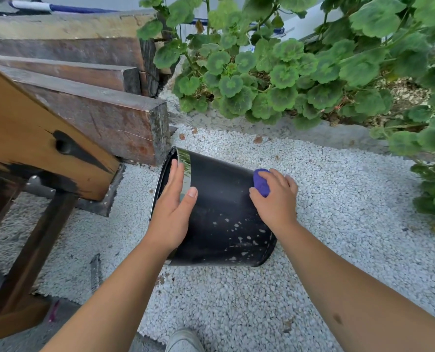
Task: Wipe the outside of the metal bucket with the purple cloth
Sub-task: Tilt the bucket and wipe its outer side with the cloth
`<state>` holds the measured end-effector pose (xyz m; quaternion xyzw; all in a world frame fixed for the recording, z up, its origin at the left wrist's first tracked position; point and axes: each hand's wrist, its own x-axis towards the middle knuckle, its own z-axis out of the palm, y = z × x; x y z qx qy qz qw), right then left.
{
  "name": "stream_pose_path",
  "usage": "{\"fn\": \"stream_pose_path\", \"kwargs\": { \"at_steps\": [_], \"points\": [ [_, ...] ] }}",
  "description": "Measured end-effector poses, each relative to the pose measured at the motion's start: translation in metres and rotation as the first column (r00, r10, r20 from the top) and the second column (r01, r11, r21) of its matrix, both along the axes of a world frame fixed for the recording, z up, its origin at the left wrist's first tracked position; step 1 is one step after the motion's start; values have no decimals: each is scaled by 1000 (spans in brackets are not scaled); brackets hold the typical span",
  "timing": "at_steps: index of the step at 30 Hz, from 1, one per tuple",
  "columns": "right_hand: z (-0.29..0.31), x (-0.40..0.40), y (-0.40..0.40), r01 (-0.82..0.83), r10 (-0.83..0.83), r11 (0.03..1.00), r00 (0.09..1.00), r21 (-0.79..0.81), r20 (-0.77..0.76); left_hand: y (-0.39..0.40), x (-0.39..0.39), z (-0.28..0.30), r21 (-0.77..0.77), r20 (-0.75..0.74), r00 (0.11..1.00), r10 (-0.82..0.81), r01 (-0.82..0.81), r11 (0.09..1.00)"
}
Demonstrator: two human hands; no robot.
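right now the metal bucket (219,212) lies tipped on white gravel (338,199); left hand (172,214) rests flat near its rim, right hand (274,196) curled around the purple cloth (260,182). pressing sideways could roll the bucket away.

bucket (219,214) on gravel (338,199), timbers (97,118) left, plants (287,80) behind.

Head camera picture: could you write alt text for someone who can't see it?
A person's right hand presses a purple cloth against a dark metal bucket lying on its side on white gravel, while the left hand steadies it near the rim.
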<state>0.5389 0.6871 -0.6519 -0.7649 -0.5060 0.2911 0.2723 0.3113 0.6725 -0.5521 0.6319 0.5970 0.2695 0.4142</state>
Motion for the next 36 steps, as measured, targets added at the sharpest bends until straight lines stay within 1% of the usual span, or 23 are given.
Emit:
{"fn": "stream_pose_path", "kwargs": {
  "at_steps": [3,5,7,8,9,10,11,12,13,14,15,16,18,19,20,22,23,25,27,29,31,34,36],
  "points": [
    [5,-1,1,30,-33,999,997,-40,-74,0,1,-1,4,-17,1000,-3,3,1000],
    [13,1,2,65,-64,998,992,13,-107,-1,1,-1,4,-27,1000,-6,6,1000],
    [28,2,5,196,-172,975,965,103,-200,0,0,-2,6,-37,999,-7,7,1000],
    [38,-1,8,269,-223,955,929,128,-295,0,-1,-2,6,-40,999,-5,5,1000],
    [48,-5,10,329,-246,936,866,125,-435,0,-2,-3,5,-40,999,-1,1,1000],
    [58,-12,14,369,-246,925,758,87,-605,1,-3,-3,5,-39,999,5,-5,1000],
    [67,-19,17,384,-232,923,603,23,-763,1,-4,-4,8,-41,999,9,-9,1000],
    [73,-26,21,383,-230,922,428,-55,-874,1,-6,-4,12,-44,999,11,-11,1000],
    [78,-32,22,381,-239,916,269,-125,-933,2,-6,-4,16,-47,999,14,-13,1000],
    [80,-38,22,374,-261,910,181,-180,-948,2,-7,-5,19,-50,999,16,-15,1000],
    [81,-43,19,366,-302,904,180,-222,-936,2,-7,-5,20,-54,998,16,-15,1000],
    [80,-46,14,361,-344,903,285,-233,-895,3,-6,-5,20,-60,998,15,-14,1000],
    [70,-47,6,342,-356,925,636,-164,-685,3,-7,-4,19,-73,997,13,-12,1000],
    [63,-46,3,311,-316,944,765,-108,-561,3,-7,-4,18,-76,997,12,-11,1000],
    [58,-44,0,267,-258,963,845,-49,-468,2,-7,-4,18,-78,997,10,-9,1000],
    [49,-39,0,141,-115,988,945,64,-307,2,-7,-5,17,-74,997,10,-9,1000],
    [46,-38,0,48,-26,993,979,104,-204,2,-7,-4,18,-72,997,9,-8,1000],
    [45,-35,-1,-125,124,985,992,122,17,3,-6,-5,20,-68,998,10,-8,1000],
    [47,-34,2,-232,211,971,943,55,256,3,-7,-5,14,-59,998,13,-12,1000],
    [45,-37,4,-275,232,961,867,34,441,3,-8,-6,15,-55,998,18,-17,1000],
    [41,-38,4,-286,228,957,841,45,491,4,-8,-7,16,-48,998,27,-26,1000],
    [33,-32,4,-218,196,976,895,9,401,3,-9,-6,10,-34,999,29,-29,1000],
    [32,-25,3,-163,151,986,940,16,305,3,-9,-7,10,-36,999,19,-19,1000]
  ]
}}
